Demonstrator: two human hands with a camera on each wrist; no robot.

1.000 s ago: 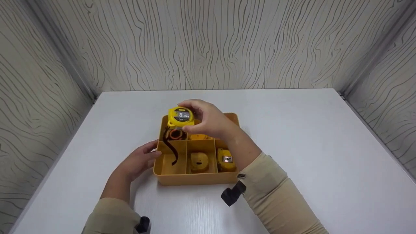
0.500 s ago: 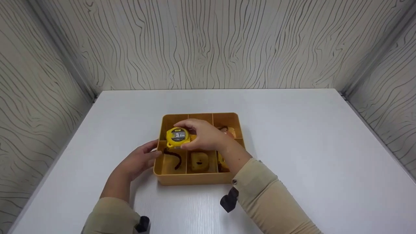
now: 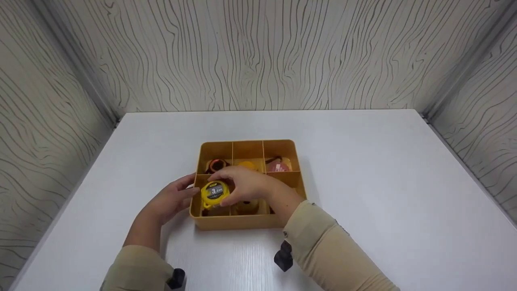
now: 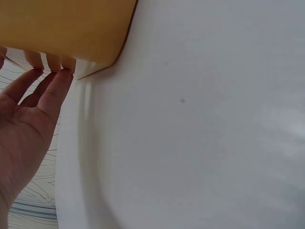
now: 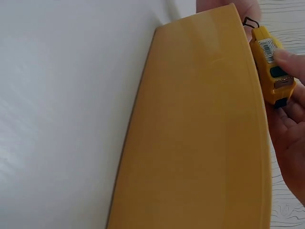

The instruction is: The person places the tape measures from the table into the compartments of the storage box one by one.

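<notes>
My right hand (image 3: 246, 184) pinches a yellow tape measure (image 3: 214, 193) marked "3.0m" between thumb and fingers. It is at the front-left compartment of an amber divided box (image 3: 242, 223). In the right wrist view, the tape measure (image 5: 271, 67) shows its barcode label and black loop strap at the box rim; whether it touches the bottom is hidden. My left hand (image 3: 171, 200) rests against the box's left wall, thumb by the rim. The left wrist view shows the straight fingers (image 4: 55, 90) touching that wall with their tips.
Other compartments hold a dark item with an orange-red ring (image 3: 218, 165), a yellow item (image 3: 247, 165), a pinkish round item with a dark strap (image 3: 278, 166), and a yellow case (image 3: 247, 207) partly under my right hand. My right forearm covers the front-right compartment. The box stands on a white table (image 3: 383, 182).
My right hand has brought the tape measure down and toward me, from above the back-left compartment to the front-left one. The left hand and the box stay put.
</notes>
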